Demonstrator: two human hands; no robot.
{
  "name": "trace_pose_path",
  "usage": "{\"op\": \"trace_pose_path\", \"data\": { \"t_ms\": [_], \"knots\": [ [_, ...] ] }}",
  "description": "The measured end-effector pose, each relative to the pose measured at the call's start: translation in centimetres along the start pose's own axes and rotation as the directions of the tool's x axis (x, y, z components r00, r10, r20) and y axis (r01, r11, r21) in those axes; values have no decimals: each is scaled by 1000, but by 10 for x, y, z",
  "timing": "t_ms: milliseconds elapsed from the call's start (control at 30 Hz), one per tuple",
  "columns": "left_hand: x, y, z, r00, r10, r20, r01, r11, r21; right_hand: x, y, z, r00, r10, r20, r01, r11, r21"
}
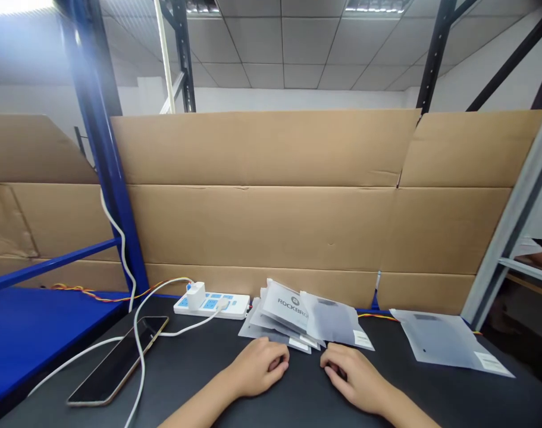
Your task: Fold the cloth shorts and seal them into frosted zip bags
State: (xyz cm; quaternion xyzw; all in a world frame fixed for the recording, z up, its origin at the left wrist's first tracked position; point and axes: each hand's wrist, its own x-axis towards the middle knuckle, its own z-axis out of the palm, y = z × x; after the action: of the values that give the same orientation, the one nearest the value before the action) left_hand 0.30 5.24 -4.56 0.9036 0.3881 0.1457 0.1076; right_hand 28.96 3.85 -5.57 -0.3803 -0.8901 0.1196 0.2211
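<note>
My left hand [260, 365] rests on the black tabletop [271, 410], its fingers curled in with nothing seen in them. To its right my right hand [348, 374] lies on the same surface, also loosely curled and holding nothing visible. Just beyond both hands is a pile of frosted plastic packets [283, 306], one printed with "ROCKBRO". A frosted packet with a white label [335, 321] overlaps the right side of the pile. Another frosted packet [449, 342] lies apart at the right.
At the left lies a dark phone [119, 362] with a white cable [141, 351] across it. A white power strip [235, 306] with a plugged-in charger stands behind. Cardboard panels [262, 226] and a blue post [112, 166] rise beyond the table.
</note>
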Motion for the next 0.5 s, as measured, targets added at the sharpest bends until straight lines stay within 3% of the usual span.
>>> {"op": "trace_pose_path", "data": {
  "t_ms": [267,333,433,500],
  "knots": [
    [2,2,-3,1000,-9,11,9,1000,-18,-3,4,4,998,-46,-48,44,998,-38],
    [2,2,-3,1000,-13,13,13,1000,-27,-3,9,6,987,-53,-151,37,993,-110],
    [2,3,-3,1000,-24,13,24,999,-41,-2,26,6,933,-10,-361,-90,961,-260],
    [2,3,-3,999,-32,12,32,998,-53,-1,39,3,914,23,-404,-162,936,-313]
  ]
}}
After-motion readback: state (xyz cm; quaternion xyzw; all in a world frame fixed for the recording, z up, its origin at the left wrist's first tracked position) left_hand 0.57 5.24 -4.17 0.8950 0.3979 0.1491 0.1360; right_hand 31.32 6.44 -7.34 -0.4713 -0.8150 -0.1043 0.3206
